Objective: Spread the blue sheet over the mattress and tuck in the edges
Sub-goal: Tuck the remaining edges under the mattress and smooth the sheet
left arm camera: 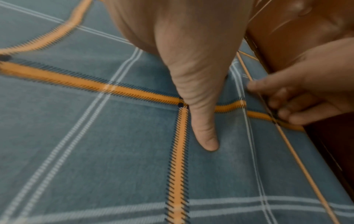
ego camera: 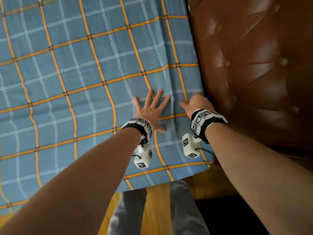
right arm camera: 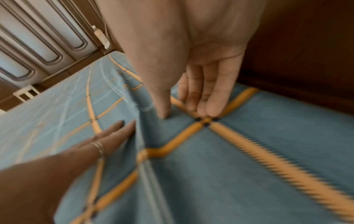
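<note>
The blue sheet (ego camera: 84, 73), checked with orange and white lines, lies spread over the mattress, which it hides. My left hand (ego camera: 149, 106) rests flat on it with fingers spread, its thumb (left arm camera: 203, 124) pressed to the cloth. My right hand (ego camera: 195, 102) is just to its right, beside the headboard. Its straight fingers (right arm camera: 203, 98) and thumb press on the sheet (right arm camera: 239, 166) at an orange crossing. A low ridge of cloth (right arm camera: 141, 136) stands between the two hands. In the left wrist view the right hand (left arm camera: 306, 94) touches the sheet's (left arm camera: 76, 136) edge strip by the headboard.
A brown tufted leather headboard (ego camera: 254, 65) runs along the right side of the bed. The sheet's near edge (ego camera: 152, 182) hangs over the mattress front above a wooden floor (ego camera: 159, 200). My grey trouser legs (ego camera: 130, 214) stand there. Panelled wardrobe doors (right arm camera: 38, 37) are beyond the bed.
</note>
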A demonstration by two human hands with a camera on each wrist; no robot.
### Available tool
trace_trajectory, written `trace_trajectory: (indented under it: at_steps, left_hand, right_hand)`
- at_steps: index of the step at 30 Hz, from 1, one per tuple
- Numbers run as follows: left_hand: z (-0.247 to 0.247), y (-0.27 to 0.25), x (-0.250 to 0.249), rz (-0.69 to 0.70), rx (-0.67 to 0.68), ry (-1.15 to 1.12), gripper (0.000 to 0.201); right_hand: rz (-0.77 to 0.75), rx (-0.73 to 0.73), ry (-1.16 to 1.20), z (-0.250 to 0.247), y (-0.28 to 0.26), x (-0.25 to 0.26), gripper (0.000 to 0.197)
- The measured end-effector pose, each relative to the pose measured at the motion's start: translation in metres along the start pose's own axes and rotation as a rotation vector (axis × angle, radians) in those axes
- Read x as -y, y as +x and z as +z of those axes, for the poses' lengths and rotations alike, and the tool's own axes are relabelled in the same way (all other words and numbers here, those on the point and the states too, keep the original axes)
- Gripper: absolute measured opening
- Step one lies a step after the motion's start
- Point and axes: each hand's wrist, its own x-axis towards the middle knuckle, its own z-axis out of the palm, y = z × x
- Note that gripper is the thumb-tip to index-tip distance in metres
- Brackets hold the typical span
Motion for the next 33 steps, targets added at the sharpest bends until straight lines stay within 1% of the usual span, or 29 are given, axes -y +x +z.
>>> trace_trajectory:
  at_steps: [2, 4, 7, 11, 13, 15, 18, 21, 23, 25, 26, 28, 30, 31, 33]
  left_hand:
    - [0.000, 0.003, -0.006, 0.016, -0.001, 0.009, 0.139]
    - [0.000, 0.005, -0.010, 0.013, 0.007, 0.015, 0.141]
    - [0.002, 0.006, -0.012, 0.013, 0.015, 0.021, 0.141]
    - [0.000, 0.004, -0.013, 0.014, -0.005, 0.014, 0.141]
    - [-0.001, 0.004, -0.016, 0.017, -0.013, -0.001, 0.140]
    - [0.000, 0.004, -0.018, 0.053, -0.009, -0.005, 0.137]
    - [0.005, 0.002, -0.017, 0.124, -0.011, 0.063, 0.133]
    - [0.010, 0.007, -0.019, 0.155, -0.040, 0.136, 0.139]
    - [0.008, 0.015, -0.022, 0.176, -0.051, 0.161, 0.146]
    - [0.002, 0.021, -0.025, 0.200, -0.042, 0.191, 0.151]
    - [-0.001, 0.024, -0.027, 0.214, -0.036, 0.208, 0.152]
    - [-0.009, 0.031, -0.033, 0.243, -0.030, 0.222, 0.151]
    - [-0.017, 0.037, -0.039, 0.258, -0.037, 0.213, 0.146]
    - [-0.020, 0.040, -0.042, 0.261, -0.048, 0.219, 0.142]
    - [-0.023, 0.046, -0.046, 0.265, -0.082, 0.252, 0.138]
  right_hand:
    - [0.049, 0.047, -0.060, 0.000, -0.005, -0.019, 0.041]
    - [0.075, 0.079, -0.072, 0.006, -0.006, -0.027, 0.041]
    - [0.045, 0.097, -0.050, 0.012, -0.003, -0.026, 0.032]
    - [0.023, 0.035, -0.144, -0.002, -0.009, -0.030, 0.021]
    - [0.029, 0.017, -0.186, -0.009, -0.013, -0.025, 0.020]
    - [0.058, 0.037, -0.181, -0.010, -0.014, -0.018, 0.020]
    - [0.093, 0.047, -0.164, -0.006, -0.017, -0.017, 0.020]
    - [0.124, 0.024, -0.182, -0.006, -0.020, -0.029, 0.018]
    - [0.148, 0.001, -0.146, -0.005, -0.023, -0.030, 0.023]
    - [0.160, -0.040, -0.084, -0.001, -0.024, -0.026, 0.037]
    - [0.132, -0.069, -0.075, 0.001, -0.024, -0.023, 0.043]
    - [0.028, -0.115, -0.098, 0.003, -0.021, -0.021, 0.051]
    - [-0.068, -0.070, -0.124, 0.004, -0.015, -0.026, 0.061]
    - [-0.070, -0.010, -0.120, 0.003, -0.014, -0.028, 0.066]
    - [-0.005, 0.116, -0.096, 0.004, -0.014, -0.034, 0.077]
